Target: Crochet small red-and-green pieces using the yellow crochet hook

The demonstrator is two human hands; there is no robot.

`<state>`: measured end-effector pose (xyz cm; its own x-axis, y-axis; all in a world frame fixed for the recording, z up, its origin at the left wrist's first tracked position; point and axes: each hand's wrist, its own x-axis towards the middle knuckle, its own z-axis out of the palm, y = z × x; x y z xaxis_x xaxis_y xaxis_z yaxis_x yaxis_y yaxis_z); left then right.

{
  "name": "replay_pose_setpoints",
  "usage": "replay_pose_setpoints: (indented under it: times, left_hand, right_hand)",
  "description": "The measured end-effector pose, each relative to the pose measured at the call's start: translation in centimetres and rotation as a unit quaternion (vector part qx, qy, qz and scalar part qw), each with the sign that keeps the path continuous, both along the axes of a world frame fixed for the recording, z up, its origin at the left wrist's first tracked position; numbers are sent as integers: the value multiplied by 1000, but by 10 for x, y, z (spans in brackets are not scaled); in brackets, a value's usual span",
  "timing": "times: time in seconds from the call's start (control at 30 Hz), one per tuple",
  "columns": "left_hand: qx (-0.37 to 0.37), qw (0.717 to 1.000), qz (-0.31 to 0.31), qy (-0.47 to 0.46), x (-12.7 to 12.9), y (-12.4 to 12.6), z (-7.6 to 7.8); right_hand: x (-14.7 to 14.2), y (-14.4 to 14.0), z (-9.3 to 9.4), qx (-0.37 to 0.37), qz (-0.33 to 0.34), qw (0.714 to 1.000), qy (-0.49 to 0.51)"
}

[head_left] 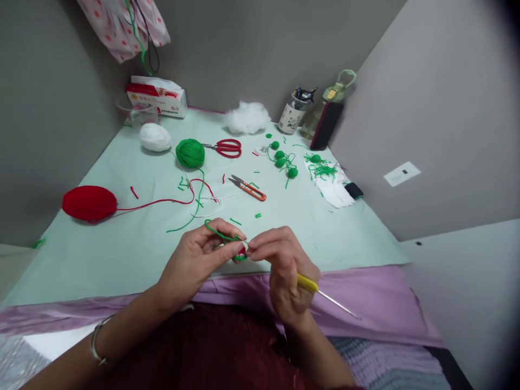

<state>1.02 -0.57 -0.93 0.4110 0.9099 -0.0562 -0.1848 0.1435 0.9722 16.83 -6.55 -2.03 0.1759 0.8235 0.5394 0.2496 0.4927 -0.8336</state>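
My left hand (199,257) pinches a small red and green crochet piece (239,255), with green yarn (217,232) looped over its fingers. My right hand (284,271) grips a crochet hook with a yellow handle (307,283); its metal end sticks out to the lower right, and its hook tip meets the piece between my fingertips. Both hands hover above the near edge of the pale green table (122,249). The green strand runs back toward a green yarn ball (190,153).
On the table lie a red yarn ball (89,203), a white yarn ball (155,137), red-handled scissors (225,147), orange thread snips (248,188), white stuffing (247,117), several small green crochet pieces (284,161), a tissue box (157,97) and bottles (325,108).
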Motion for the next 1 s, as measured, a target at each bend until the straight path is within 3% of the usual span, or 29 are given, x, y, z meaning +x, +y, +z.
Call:
replay_pose_setpoints:
  times: [0.13, 0.27, 0.4, 0.6, 0.8, 1.0]
  left_hand:
    - [-62, 995, -38, -66, 3, 0, -1]
    - [-95, 990, -35, -101, 5, -1, -1]
    - [-103, 989, -33, -105, 4, 1, 0]
    - [-113, 990, -18, -83, 5, 2, -1]
    - [-120, 988, -41, -91, 3, 1, -3]
    - [-121, 989, -25, -87, 2, -1, -2]
  right_hand:
    - [-1, 8, -6, -14, -9, 997, 76]
    - [1, 12, -6, -30, 4, 993, 114]
    - [2, 14, -6, -27, 32, 991, 126]
    - [1, 17, -7, -34, -2, 988, 148]
    - [-1, 14, -6, -5, -52, 993, 103]
    - [8, 14, 1, -14, -1, 997, 70]
